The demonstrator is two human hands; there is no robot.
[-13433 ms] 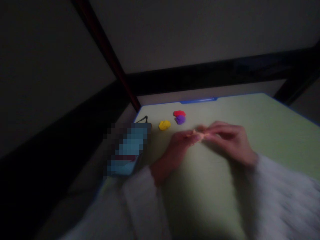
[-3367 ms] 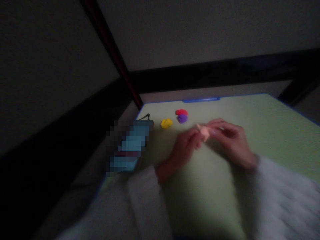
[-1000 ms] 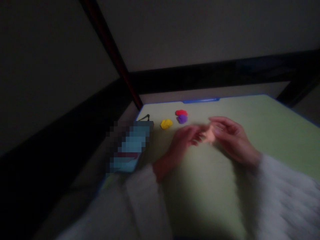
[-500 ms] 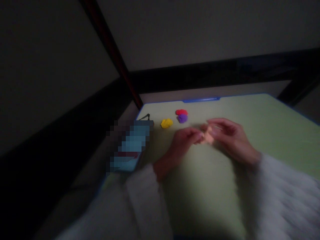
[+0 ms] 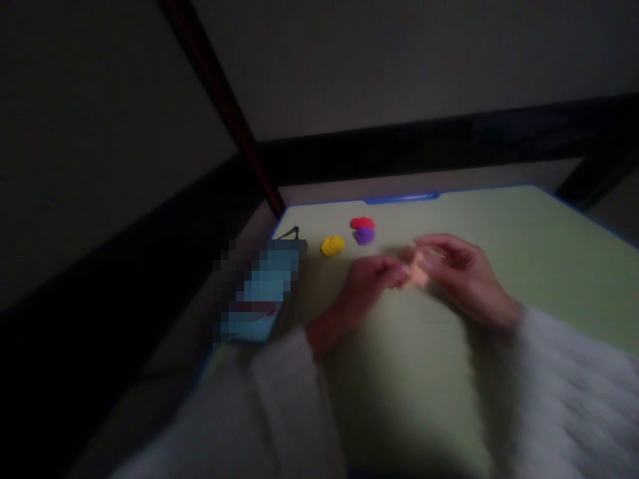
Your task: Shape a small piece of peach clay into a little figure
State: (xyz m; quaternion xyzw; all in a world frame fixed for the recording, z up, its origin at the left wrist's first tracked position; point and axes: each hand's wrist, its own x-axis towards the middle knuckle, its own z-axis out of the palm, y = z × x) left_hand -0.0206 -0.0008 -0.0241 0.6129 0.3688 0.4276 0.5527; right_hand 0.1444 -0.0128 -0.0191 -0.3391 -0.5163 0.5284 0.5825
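Between the fingers of both hands is a small, blurred lump of peach-orange modelling clay (image 5: 418, 276). My left hand (image 5: 367, 283) pinches its left side with thumb and forefinger. From the right, my right hand (image 5: 462, 276) pinches the same lump, its fingers curled over. Both hands are held above the pale green tabletop. Beyond my left hand lie a yellow clay lump (image 5: 333, 245), a purple clay lump (image 5: 365, 235) and a red clay lump (image 5: 363, 223); the purple one sits against the front of the red one.
The pale green table (image 5: 554, 253) has a blue edge, with a blue handle-like strip (image 5: 402, 198) at the far side. At the table's left lies a pixelated light-blue object (image 5: 264, 286), with a thin dark loop (image 5: 295, 233) behind it. A dark-banded wall (image 5: 424, 156) stands behind.
Hardly anything differs. Both hands keep their pinch on the peach-orange modelling clay, with only tiny shifts of the fingers, and the other lumps lie where they were.
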